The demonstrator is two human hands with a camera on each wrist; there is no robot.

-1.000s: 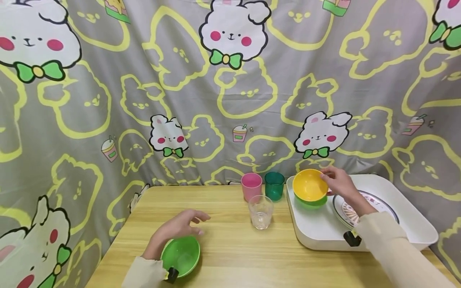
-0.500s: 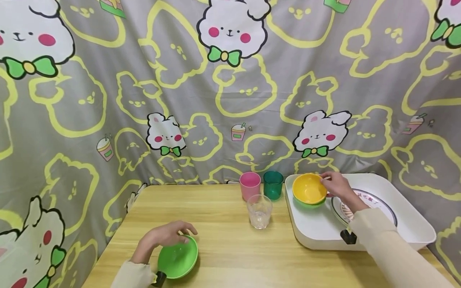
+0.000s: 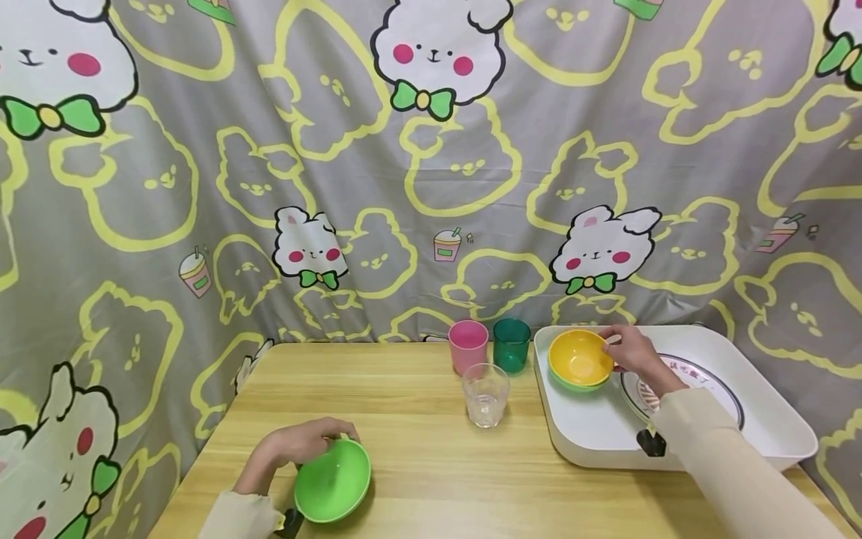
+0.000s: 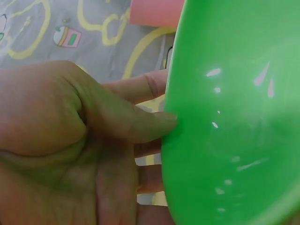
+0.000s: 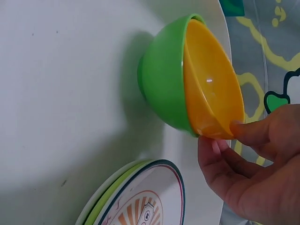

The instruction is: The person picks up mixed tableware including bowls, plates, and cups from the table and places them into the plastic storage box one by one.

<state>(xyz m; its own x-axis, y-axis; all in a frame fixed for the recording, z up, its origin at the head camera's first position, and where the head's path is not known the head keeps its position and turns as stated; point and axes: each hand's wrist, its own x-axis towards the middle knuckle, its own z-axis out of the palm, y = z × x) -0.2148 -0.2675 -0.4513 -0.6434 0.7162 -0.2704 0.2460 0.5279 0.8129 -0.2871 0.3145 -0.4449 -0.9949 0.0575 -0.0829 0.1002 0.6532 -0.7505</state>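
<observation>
Head view shows the left hand (image 3: pixel 289 448) at lower left, thumb and fingers pinching the rim of a green bowl (image 3: pixel 333 480) tilted just above the wooden table (image 3: pixel 431 464). At right of centre, the right hand (image 3: pixel 633 353) pinches the rim of a yellow bowl (image 3: pixel 579 358) nested in another green bowl (image 5: pixel 161 84) on the white tray (image 3: pixel 592 434) — beside a patterned plate (image 3: pixel 694 378). Judging by this, one bowl is out; the yellow one has yet to leave the tray.
</observation>
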